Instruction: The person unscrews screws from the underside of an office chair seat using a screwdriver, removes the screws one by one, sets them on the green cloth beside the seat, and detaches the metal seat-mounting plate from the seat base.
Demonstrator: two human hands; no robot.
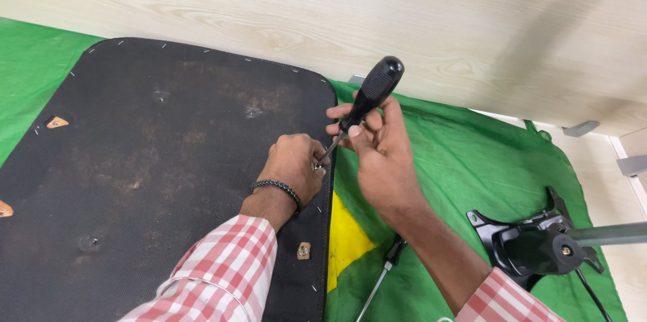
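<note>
On the green cloth (472, 160) before me lies the lot, itemised as follows. Item one: black fabric-covered panel (155, 173), rounded corners, staples along its edge, several small holes and fittings in its face, lying flat at my left and covering most of the cloth on that side. Item two: my left hand (293, 167), closed into a loose fist, resting on the panel's right edge; its fingers are curled around something small at the screwdriver's tip, though I cannot tell what, as the knuckles hide it. A dark beaded bracelet (276, 189) sits on that wrist, above a red-and-white checked sleeve (222, 275). Item three: screwdriver (364, 103), black ribbed handle, thin metal shaft, tilted with the handle up and to the right and the tip down at the panel's edge, meeting my left fist. Item four: my right hand (377, 147), fingers and thumb closed around the lower part of the handle and the top of the shaft, holding it firmly. Item five: small metal fitting (304, 250) on the panel near its right edge, below my left wrist. Item six: yellow patch (347, 238) on the cloth, just beside the panel. Item seven: second slim tool (384, 271) lying on the cloth under my right forearm. Item eight: black metal bracket with a grey rod (539, 244), at far right, well apart from both hands. Item nine: pale wooden board (337, 5) along the top.
</note>
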